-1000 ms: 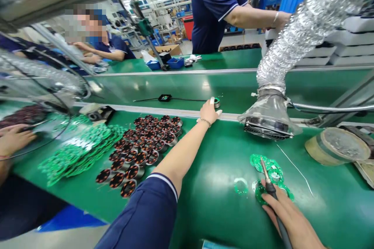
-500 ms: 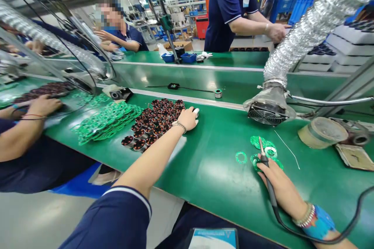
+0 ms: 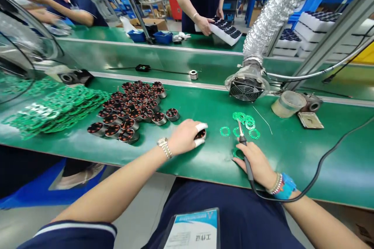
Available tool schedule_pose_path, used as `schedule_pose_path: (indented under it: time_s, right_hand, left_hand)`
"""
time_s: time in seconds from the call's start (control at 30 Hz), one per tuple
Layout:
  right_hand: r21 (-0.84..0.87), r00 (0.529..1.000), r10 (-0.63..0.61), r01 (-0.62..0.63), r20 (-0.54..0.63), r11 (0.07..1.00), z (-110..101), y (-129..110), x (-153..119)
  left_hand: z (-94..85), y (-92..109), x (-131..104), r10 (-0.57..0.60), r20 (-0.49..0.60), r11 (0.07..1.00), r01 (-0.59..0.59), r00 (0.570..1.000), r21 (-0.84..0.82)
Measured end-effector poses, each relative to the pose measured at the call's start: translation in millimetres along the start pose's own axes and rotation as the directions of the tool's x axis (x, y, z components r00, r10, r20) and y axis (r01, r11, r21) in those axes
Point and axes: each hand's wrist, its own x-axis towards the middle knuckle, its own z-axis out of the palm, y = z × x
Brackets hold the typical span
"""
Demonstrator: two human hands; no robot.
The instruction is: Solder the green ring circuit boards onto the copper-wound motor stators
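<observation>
My left hand (image 3: 184, 137), with white finger cots on two fingertips, is closed around a copper-wound motor stator (image 3: 200, 135) just above or on the green bench; I cannot tell which. A soldering iron (image 3: 243, 141) lies in the grip of my right hand (image 3: 260, 163), its tip pointing away from me over several ring-shaped green circuit boards (image 3: 239, 116). One green ring board (image 3: 237, 153) shows by my right fingers, partly covered by them. Left of my left hand stand several rows of stators (image 3: 135, 114) with copper windings.
Stacked green ring boards (image 3: 58, 109) lie at the left. A fan on a foil duct (image 3: 245, 89) hangs over the back edge. Near it are a round tub (image 3: 288, 104) and a sponge tray (image 3: 310, 120). Across the bench, a person holds a white tray (image 3: 230, 37) of dark parts.
My left hand has come back from the stator rows toward the ring boards with a stator in it. My right hand still holds the soldering iron. The view has shifted.
</observation>
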Motion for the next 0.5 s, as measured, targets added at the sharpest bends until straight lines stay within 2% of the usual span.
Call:
schedule_pose_path:
  time_s: [0.07,0.13,0.23,0.3,0.4,0.5]
  right_hand:
    - [-0.012,0.999,0.041,-0.041,0.032,0.999,-2,-5,-2]
    - [0.078,0.997,0.043,-0.047,0.059,0.996,-6,-4,-5]
    - [0.271,0.992,-0.055,0.021,0.118,0.962,-10,2,-8]
    - [0.32,0.986,-0.096,0.049,0.134,0.946,-9,3,-8]
    - [0.287,0.995,-0.031,0.004,0.091,0.958,-1,-5,-5]
    - [0.319,0.997,0.081,-0.08,0.009,0.944,5,-21,1]
  left_hand:
    - [8.4,20,-18,-0.024,-0.025,0.993,0.02,0.999,-0.118]
    - [17.6,31,-34,-0.086,-0.051,0.965,0.071,0.995,-0.253]
    - [29.4,33,-49,-0.157,-0.028,0.889,0.129,0.987,-0.439]
    - [34.3,32,-52,-0.211,-0.013,0.851,0.177,0.977,-0.495]
    - [37.4,35,-51,-0.284,-0.034,0.82,0.225,0.958,-0.526]
    - [36.8,47,-50,-0.289,-0.083,0.805,0.195,0.954,-0.56]
